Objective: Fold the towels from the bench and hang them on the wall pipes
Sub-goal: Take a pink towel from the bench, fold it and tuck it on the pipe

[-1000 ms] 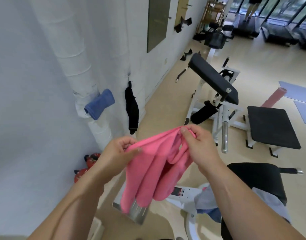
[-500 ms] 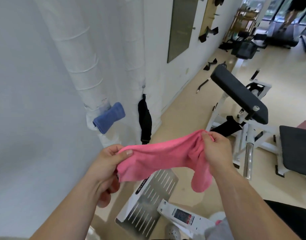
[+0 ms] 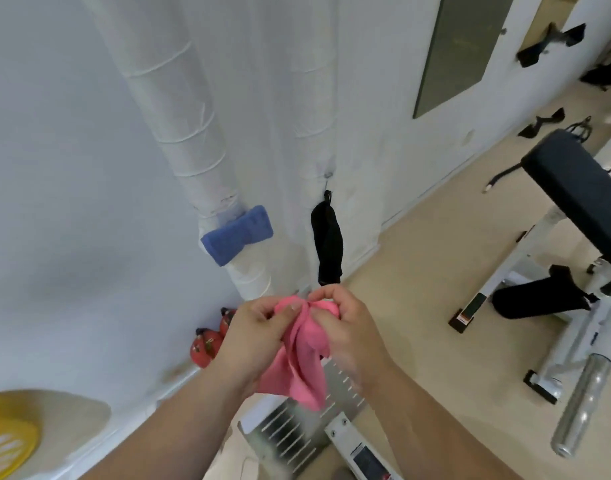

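A pink towel (image 3: pixel 302 362) hangs folded between my two hands at the centre of the view. My left hand (image 3: pixel 254 329) and my right hand (image 3: pixel 349 323) pinch its top edges together, thumbs nearly touching. Behind them a white wrapped wall pipe (image 3: pixel 193 133) runs down the wall, and a folded blue towel (image 3: pixel 240 233) rests across its bend. A second wrapped pipe (image 3: pixel 314 98) stands to its right, with a black cloth (image 3: pixel 327 245) hanging from a hook beside it.
Red kettlebells (image 3: pixel 207 344) sit on the floor by the wall. A white-framed bench with a black pad (image 3: pixel 574 188) stands at the right, with a chrome bar (image 3: pixel 579 410) below it. A ribbed metal footplate (image 3: pixel 297 427) lies under my hands. A yellow object (image 3: pixel 6 445) shows at the lower left.
My hands came together, bringing the two ends of the stretched pink towel into one fold. The view moved closer to the wall pipes.
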The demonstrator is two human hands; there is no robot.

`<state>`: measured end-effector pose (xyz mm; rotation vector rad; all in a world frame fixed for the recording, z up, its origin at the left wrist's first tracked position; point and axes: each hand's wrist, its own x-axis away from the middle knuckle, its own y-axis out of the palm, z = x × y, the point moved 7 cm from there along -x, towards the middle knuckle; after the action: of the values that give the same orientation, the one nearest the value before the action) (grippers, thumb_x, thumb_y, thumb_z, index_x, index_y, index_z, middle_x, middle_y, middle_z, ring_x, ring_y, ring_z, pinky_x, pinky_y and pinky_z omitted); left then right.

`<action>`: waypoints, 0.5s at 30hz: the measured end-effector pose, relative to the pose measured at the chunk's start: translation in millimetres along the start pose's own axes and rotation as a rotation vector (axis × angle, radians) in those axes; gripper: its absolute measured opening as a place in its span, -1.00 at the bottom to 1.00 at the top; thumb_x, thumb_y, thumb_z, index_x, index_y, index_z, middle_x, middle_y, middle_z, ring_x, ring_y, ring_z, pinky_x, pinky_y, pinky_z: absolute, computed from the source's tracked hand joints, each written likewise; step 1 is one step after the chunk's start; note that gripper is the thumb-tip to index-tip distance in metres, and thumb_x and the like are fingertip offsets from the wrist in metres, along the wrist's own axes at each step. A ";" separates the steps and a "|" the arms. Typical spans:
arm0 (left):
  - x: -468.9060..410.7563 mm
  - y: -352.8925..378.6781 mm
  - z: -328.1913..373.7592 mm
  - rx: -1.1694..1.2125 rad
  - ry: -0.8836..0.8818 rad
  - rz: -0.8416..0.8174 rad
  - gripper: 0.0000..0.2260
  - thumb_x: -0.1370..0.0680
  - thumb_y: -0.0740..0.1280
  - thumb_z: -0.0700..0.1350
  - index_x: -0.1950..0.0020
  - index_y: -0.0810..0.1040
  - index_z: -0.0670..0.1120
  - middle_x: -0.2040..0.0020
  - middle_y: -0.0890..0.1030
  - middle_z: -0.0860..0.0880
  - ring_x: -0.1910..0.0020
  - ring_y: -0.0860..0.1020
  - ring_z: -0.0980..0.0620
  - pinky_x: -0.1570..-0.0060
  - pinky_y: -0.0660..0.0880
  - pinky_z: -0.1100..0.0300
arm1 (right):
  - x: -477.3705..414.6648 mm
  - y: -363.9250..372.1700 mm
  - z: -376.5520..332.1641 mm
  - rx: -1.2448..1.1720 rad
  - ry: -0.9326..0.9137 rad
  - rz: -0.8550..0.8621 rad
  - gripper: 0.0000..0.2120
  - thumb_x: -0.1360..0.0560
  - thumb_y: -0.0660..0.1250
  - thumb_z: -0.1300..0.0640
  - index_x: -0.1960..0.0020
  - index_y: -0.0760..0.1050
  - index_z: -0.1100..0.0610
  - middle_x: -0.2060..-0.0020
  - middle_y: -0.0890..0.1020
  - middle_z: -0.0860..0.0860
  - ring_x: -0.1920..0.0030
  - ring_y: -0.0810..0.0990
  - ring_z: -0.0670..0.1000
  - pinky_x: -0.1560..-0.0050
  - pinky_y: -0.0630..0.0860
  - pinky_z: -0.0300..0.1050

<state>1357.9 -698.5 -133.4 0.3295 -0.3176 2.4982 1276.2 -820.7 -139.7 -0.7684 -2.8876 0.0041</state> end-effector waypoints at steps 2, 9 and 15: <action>4.4 -6.8 4.7 -0.048 0.021 0.026 -0.78 -0.66 0.29 -0.15 0.07 0.72 -0.07 0.41 0.63 0.13 0.43 0.54 0.23 0.39 0.42 0.41 | -4.0 3.2 4.0 -0.063 0.044 -0.054 -0.90 -0.49 0.30 0.05 0.04 0.57 -0.01 0.14 0.66 0.07 0.14 0.61 0.03 0.18 0.51 -0.06; 11.5 -33.2 13.8 0.056 0.021 0.049 -0.77 -0.67 0.27 -0.11 -0.03 0.73 -0.08 0.28 0.48 -0.24 0.33 0.37 -0.17 0.25 0.30 -0.05 | -9.0 35.5 -7.8 -0.279 0.068 -0.300 -0.67 -0.66 0.05 0.33 -0.14 0.59 0.21 0.11 0.74 0.13 0.09 0.72 0.04 0.07 0.61 -0.18; 12.8 -49.0 16.1 0.056 0.063 0.018 -0.74 -0.69 0.21 -0.21 -0.03 0.71 -0.20 0.40 0.60 0.00 0.44 0.50 0.06 0.35 0.42 0.27 | -28.2 52.6 -24.7 0.168 -0.245 -0.151 -0.82 -0.50 0.47 0.23 0.06 0.57 -0.04 0.37 0.55 0.04 0.33 0.52 -0.08 0.24 0.50 -0.18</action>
<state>1379.0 -657.6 -107.0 0.2713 -0.2262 2.5330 1330.0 -789.8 -121.6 -0.5540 -3.1152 0.3426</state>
